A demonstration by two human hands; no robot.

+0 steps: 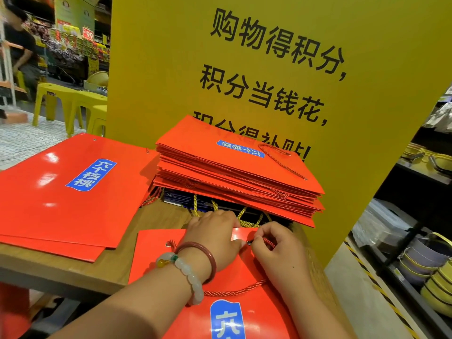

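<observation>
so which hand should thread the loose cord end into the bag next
Right hand: its fingers pinch the red cord at its black tip over the red bag; the left hand rests on that bag, steadying it.

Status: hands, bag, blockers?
Left hand grips red bag top edge. Right hand pinches red cord tip at eyelet. Bag stack just behind hands.

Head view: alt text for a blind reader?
The right hand pinches a red cord at the top edge of a flat red bag that the left hand holds on a table. Behind: a stack of such bags, a yellow sign.
</observation>
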